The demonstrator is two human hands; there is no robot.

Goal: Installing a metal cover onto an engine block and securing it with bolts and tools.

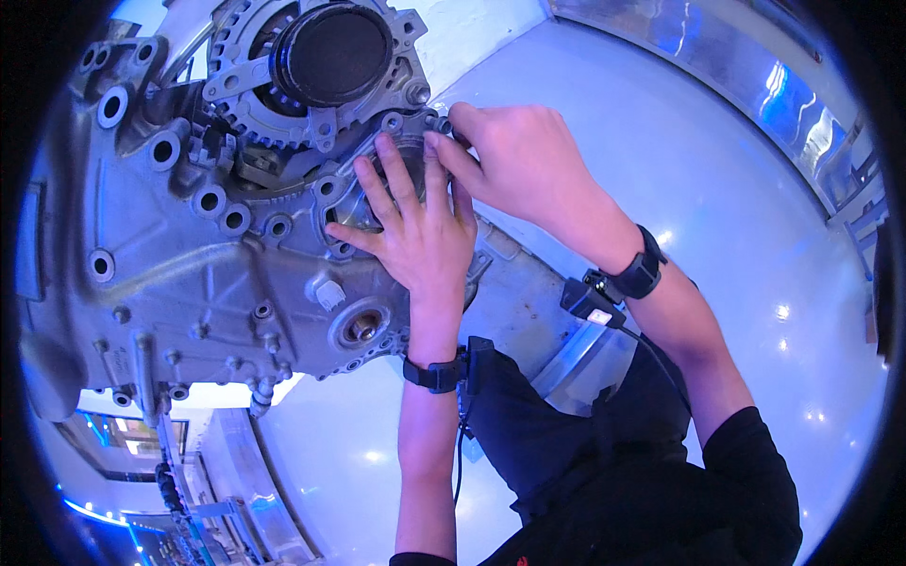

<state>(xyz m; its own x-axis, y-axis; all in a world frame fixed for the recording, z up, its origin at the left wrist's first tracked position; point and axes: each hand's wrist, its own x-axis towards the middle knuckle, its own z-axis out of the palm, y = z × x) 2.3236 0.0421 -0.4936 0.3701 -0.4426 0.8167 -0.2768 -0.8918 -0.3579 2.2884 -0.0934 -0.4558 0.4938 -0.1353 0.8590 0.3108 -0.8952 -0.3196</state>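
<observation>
Nearest you, a black band (432, 377) circles your left wrist and another strap (642, 274) your right. Beyond them, your left hand (425, 231) is spread and grasps nothing, its splayed fingers laid across the round flanged section (415, 158) in front of you. Your right hand (528, 156) is curled just beside your left fingertips, thumb and forefinger drawn together at the section's upper-right edge; you cannot tell from here whether a small fastener sits in that pinch.

The step in hand looks like fingertip work at that edge, with your left hand steadying. The next move probably calls for light, square finger pressure on the right, and an even left palm so the section does not shift; your close fingertips could get in each other's way.

The grey engine casing (189, 283) spreads left of your left hand. Just below that hand's fingers are a pale plug (328, 293) and a round port (364, 326). Above your fingertips stands a toothed housing (255, 75) with a black disc (338, 55). Farther off, right of your right hand, runs a shiny metal panel (717, 75).
</observation>
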